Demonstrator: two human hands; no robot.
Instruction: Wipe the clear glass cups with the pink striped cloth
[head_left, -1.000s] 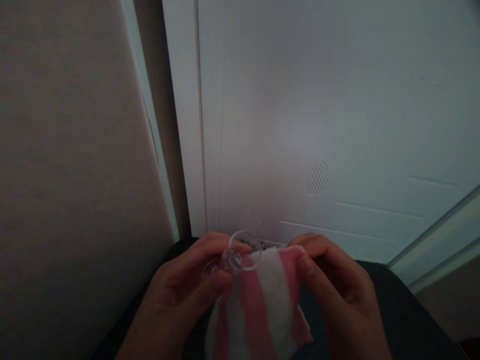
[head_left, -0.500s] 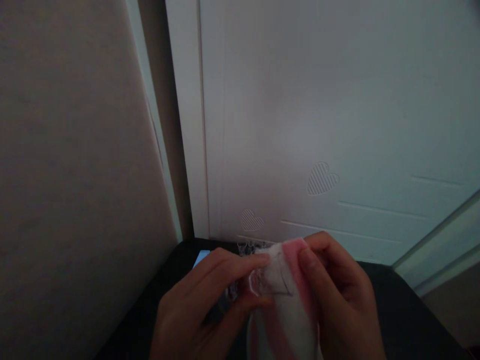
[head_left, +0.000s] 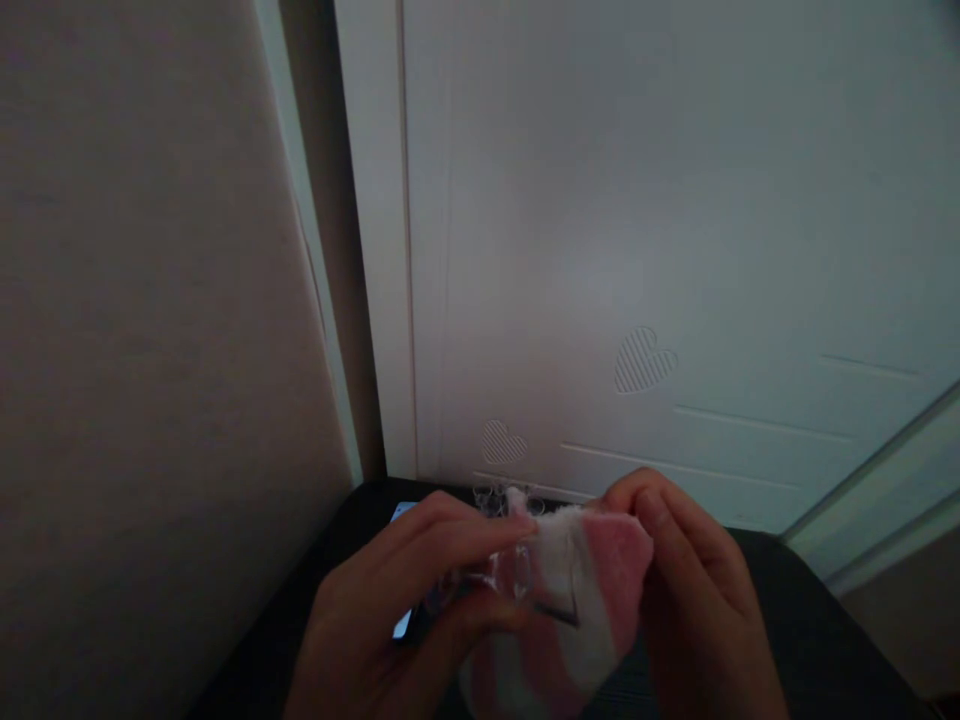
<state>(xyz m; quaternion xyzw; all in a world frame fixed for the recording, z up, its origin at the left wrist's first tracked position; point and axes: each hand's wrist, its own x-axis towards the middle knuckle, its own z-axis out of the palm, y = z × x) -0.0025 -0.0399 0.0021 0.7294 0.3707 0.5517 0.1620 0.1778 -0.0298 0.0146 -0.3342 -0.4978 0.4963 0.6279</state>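
Left hand point(head_left: 375, 600) pinches clear plastic piece point(head_left: 523, 570) over striped cloth point(head_left: 619, 580); right hand point(head_left: 701, 590) pinches cloth's upper right corner. Step looks like lining plastic up on cloth; next move likely calls for steady cloth edge. Plastic's long axis runs rightward, dipping slightly, end toward right hand. Cloth slants down-left, above dark desk point(head_left: 806, 610).

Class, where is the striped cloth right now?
In the head view, the striped cloth is at the bottom, just right of centre, between the left hand and the right hand, which pinches its edge.
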